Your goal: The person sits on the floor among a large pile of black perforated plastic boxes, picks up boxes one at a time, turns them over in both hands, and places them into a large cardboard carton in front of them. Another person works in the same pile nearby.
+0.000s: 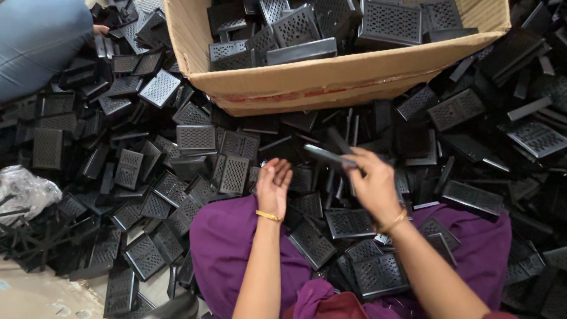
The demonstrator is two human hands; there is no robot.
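The right hand (pixel 373 184) is pinching a black grille (pixel 328 156) in a closed grip, holding it edge-on above the heap of grilles (pixel 195 137). The left hand (pixel 273 186) is hanging open, palm up, holding nothing, just beside it. A cardboard box (pixel 331 82) of grilles is sitting beyond.

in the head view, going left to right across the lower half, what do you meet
crumpled clear plastic bag → heap of black perforated plastic grille pieces → empty left hand → right hand holding a flat black piece → more grilles
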